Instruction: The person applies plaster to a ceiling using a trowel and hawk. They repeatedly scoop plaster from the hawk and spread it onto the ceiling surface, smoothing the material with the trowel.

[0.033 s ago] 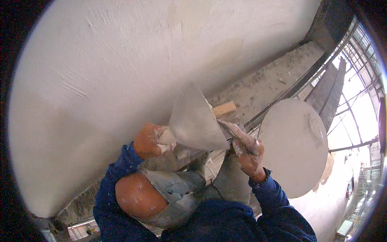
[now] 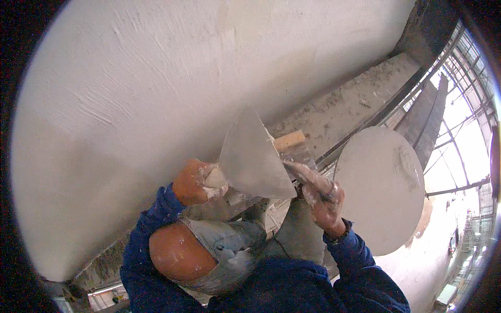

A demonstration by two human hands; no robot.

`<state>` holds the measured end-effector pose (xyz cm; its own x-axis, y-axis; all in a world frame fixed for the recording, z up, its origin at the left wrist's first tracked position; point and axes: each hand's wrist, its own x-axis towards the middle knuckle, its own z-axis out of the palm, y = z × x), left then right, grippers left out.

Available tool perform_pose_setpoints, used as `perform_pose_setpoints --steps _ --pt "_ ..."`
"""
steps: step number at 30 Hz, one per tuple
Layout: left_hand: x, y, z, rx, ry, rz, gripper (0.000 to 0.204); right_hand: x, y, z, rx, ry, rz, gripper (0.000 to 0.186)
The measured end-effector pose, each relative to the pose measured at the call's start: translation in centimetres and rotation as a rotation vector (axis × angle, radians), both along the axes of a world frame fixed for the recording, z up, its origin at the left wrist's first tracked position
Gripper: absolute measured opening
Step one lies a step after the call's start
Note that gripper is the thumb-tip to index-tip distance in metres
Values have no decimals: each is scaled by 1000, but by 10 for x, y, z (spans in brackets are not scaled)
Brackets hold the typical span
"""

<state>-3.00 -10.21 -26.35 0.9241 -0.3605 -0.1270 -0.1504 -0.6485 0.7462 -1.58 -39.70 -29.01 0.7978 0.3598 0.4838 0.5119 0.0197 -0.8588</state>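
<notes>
My left hand (image 2: 193,182), smeared with plaster, is closed around the pale, rounded handle end of a grey triangular trowel (image 2: 253,159). The trowel's flat face is turned up toward me, with one corner pointing away near the wall. Some wet plaster clings along its right edge. My right hand (image 2: 324,206) grips a narrow, plaster-smeared tool (image 2: 305,175), whose tip meets or nearly meets that edge. Its blade is seen edge-on or hidden, so I cannot tell its exact kind.
A broad, freshly coated pale wall (image 2: 156,78) fills the left and far side. Along its foot runs a plaster-splashed ledge (image 2: 355,91). A wooden block (image 2: 289,140) lies beyond my hands. To the right is a round, smooth grey surface (image 2: 378,188); bright scaffolding bars (image 2: 454,146) stand past it.
The right hand and its tool have shifted very slightly toward me along the trowel's edge, and the trowel has tilted a little. The left hand stays in place.
</notes>
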Motion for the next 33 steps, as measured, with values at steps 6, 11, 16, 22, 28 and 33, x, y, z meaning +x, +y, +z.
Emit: perform_pose_setpoints --steps 6,11,16,22,28,33 --pt "-6 3 1 -147 293 121 28 6 14 15 172 -216 184 38" --pt "-12 16 -22 -414 168 69 30 51 52 31 -1 -178 -47 35" --pt "-4 16 -26 -288 14 -54 29 70 54 23 -116 24 -357 34" --pt "-8 11 -17 -585 402 152 23 17 39 22 126 -155 -209 32" --pt "-4 10 -26 -772 504 154 17 -29 48 36 216 -219 173 42" --pt "-3 24 -46 -691 486 44 23 -8 85 38 267 -382 14 52"
